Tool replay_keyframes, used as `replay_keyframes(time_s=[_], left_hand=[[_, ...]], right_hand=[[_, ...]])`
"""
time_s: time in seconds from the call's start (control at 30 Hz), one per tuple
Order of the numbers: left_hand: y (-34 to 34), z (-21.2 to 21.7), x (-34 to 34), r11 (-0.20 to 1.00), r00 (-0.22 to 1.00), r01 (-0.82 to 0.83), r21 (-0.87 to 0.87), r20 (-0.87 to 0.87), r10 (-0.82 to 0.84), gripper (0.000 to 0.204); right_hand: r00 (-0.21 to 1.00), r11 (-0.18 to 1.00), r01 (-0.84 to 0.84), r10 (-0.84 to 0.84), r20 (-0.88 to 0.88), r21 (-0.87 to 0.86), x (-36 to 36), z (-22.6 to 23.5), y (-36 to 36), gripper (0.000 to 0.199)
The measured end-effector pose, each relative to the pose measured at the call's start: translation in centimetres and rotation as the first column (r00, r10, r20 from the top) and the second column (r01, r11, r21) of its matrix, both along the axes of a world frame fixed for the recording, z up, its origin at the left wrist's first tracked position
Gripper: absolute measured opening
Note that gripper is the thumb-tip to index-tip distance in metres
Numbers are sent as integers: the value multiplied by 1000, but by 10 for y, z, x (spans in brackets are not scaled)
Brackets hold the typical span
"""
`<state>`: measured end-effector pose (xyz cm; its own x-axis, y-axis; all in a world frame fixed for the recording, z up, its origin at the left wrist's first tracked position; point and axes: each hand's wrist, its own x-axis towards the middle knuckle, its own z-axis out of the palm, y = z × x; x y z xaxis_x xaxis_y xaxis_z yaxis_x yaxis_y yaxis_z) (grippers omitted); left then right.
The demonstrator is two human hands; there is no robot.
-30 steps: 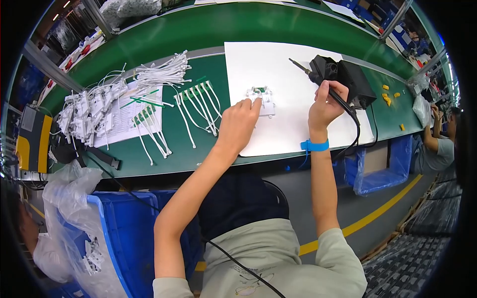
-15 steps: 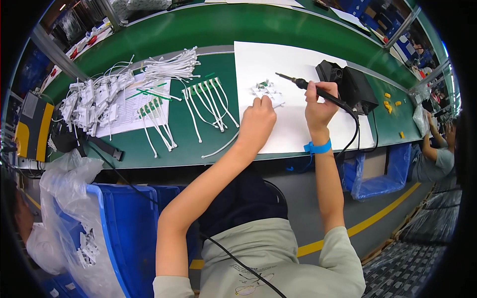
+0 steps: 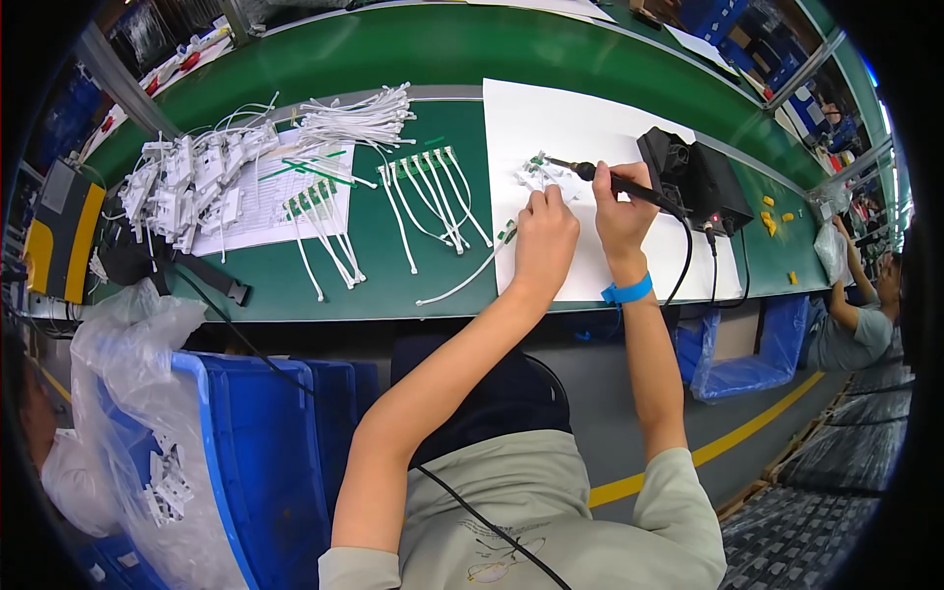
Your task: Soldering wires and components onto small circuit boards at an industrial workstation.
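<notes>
My right hand (image 3: 622, 221) grips a soldering iron (image 3: 582, 169) by its black handle. Its tip points left and reaches the small white parts with bits of green (image 3: 536, 174) on the white sheet (image 3: 575, 123); whether it touches one cannot be made out. Just below those parts, my left hand (image 3: 547, 241) has its fingers pinched together, hiding what is in them. Beside this hand lies a white cable (image 3: 470, 282) with a small green piece at its upper end. A blue band (image 3: 627, 291) circles my right wrist.
Left of the sheet lie green board strips with white cables (image 3: 418, 167), a cable bundle (image 3: 359, 120) and a heap of white housings (image 3: 187, 192). A black soldering station (image 3: 716, 187) stands right, with yellow pieces (image 3: 769, 224) beyond. A blue crate (image 3: 261, 442) stands below the table's left side.
The soldering iron has come down and left, its tip now at the small white parts. My left hand has shifted slightly right, and the cable's green end now shows beside it.
</notes>
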<state>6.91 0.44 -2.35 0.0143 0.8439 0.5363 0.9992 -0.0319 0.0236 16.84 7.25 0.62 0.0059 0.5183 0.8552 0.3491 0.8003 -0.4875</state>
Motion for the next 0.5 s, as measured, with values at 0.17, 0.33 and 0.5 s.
replay_keyframes(time_s=[0.17,0.33,0.5], left_hand=[[-3,3,-2,1000,1000,5,-5,29,-5,21],[-3,5,-2,1000,1000,-12,16,28,11,23],[-3,4,-2,999,999,-22,26,31,21,25]], right_hand=[[999,999,27,-25,42,-40,-2,-2,0,20],[997,999,36,-33,65,-34,-1,-2,0,20],[996,1000,5,-4,87,-11,-1,-4,2,19]])
